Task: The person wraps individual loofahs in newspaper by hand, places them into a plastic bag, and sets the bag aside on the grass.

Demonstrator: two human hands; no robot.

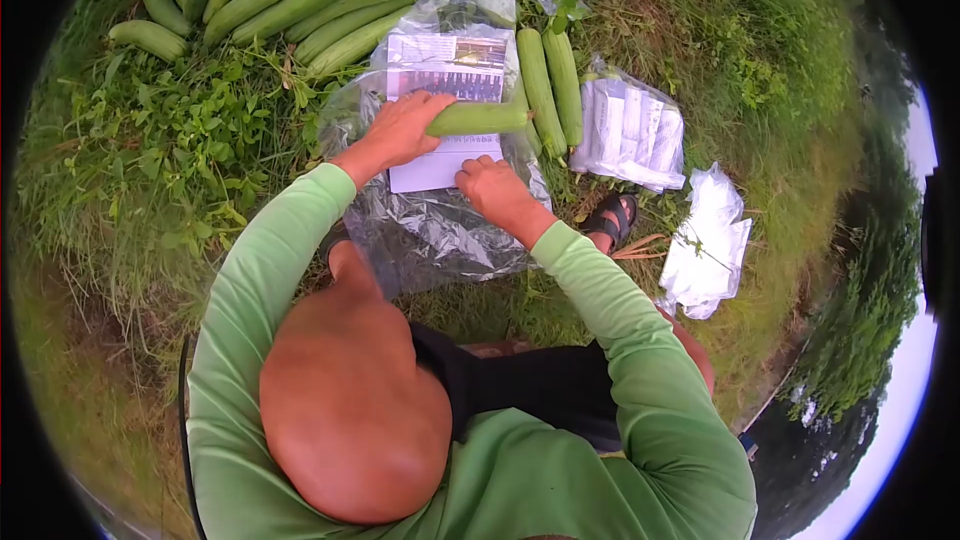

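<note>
A long green luffa gourd [480,119] lies across a printed paper sheet [420,176] with text and photos. My left hand [408,126] is closed round the gourd's left end. Below the gourd, my right hand [492,188] is at the sheet's lower right edge, its fingers curled and pinched on the paper; the fingertips are partly hidden. Under the sheet, a clear plastic sheet [440,240] is spread on the grass, crumpled near my feet. Two more luffa gourds [540,90] lie just right of the paper.
A heap of luffa gourds [300,0] lies on the grass at the top left. To the right are a clear plastic bag of folded papers [630,130] and a white plastic bundle [706,245]. My sandalled foot [610,220] stands between them and the plastic sheet.
</note>
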